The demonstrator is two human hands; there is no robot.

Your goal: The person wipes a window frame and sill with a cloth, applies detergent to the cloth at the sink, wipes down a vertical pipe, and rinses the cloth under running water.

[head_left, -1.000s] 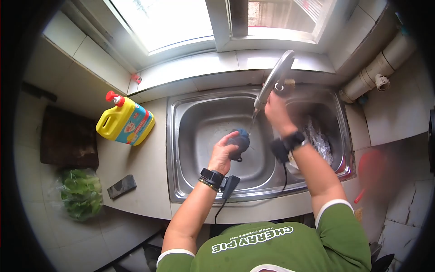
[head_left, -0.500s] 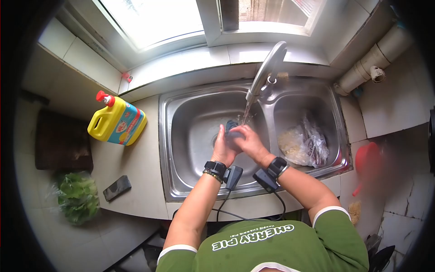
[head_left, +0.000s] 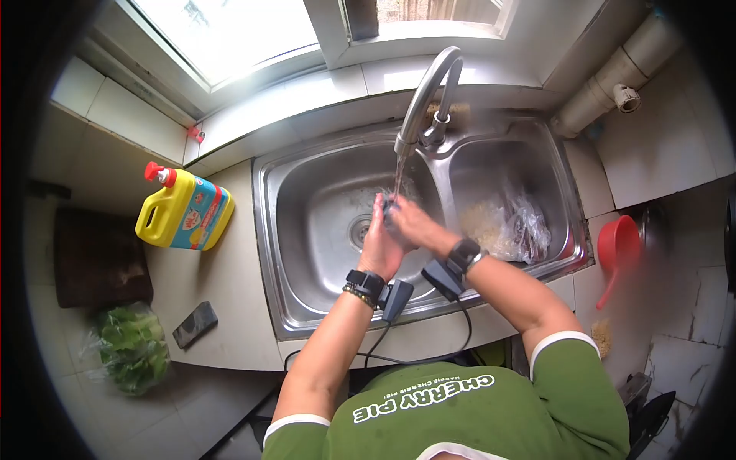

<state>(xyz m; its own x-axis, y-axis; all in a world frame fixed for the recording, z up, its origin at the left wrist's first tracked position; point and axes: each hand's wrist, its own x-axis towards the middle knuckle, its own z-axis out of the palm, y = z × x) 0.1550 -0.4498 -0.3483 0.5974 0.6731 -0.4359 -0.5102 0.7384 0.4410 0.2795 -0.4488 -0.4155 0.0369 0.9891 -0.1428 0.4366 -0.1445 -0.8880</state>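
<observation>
Under the running tap (head_left: 429, 88), my hands meet over the large left sink basin (head_left: 307, 207). A small dark blue-grey thing (head_left: 391, 209) shows between them, mostly covered by the fingers; its kind cannot be made out. My left hand (head_left: 382, 247) is closed along its left side, fingers pointing up toward the tap. From the right, my right hand (head_left: 418, 227) wraps over it. Water falls from the spout onto the fingertips and the thing. Below the hands, a drain (head_left: 359, 231) is partly visible.
The right basin (head_left: 491, 157) holds a clear plastic bag (head_left: 529, 234) with pale contents. Left are a yellow soap bottle (head_left: 184, 211), a phone (head_left: 195, 325), bagged greens (head_left: 132, 349) and a dark board (head_left: 100, 257). A red ladle-shaped scoop (head_left: 618, 249) lies right.
The camera view has shifted and tilted slightly. My hands stay together under the water, and my right hand now covers more of the dark thing.
</observation>
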